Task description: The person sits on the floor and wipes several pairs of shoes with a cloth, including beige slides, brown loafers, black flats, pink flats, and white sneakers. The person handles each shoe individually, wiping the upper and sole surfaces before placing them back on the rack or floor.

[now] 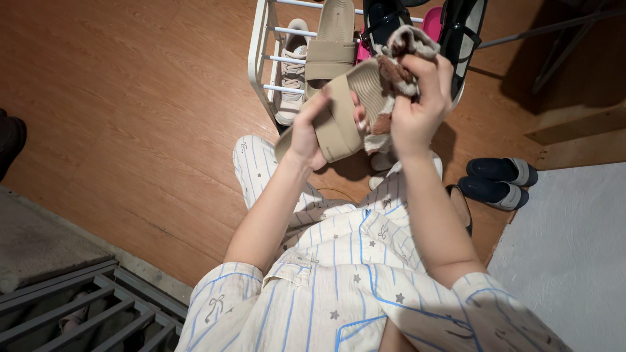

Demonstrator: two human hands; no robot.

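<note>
Left hand [306, 133] clamped on beige slide sandal [345, 107], frame centre-top, sole ridges facing right hand. Right hand [417, 107] closed on brown-and-white cloth [404, 49], pressed against sandal. White shoe rack [261, 58] at top of frame holds matching beige sandal [332, 39], pale sneaker [293, 72], black shoes [385, 19]. Dark slippers [499, 179] on wooden floor [130, 117], right of frame.

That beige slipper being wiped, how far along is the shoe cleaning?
Done: a matching slipper already rests on the white rack. In hand: the left hand holds the beige slipper while the right hand rubs it with a cloth. Left: perhaps the dark pair on the floor.
</note>
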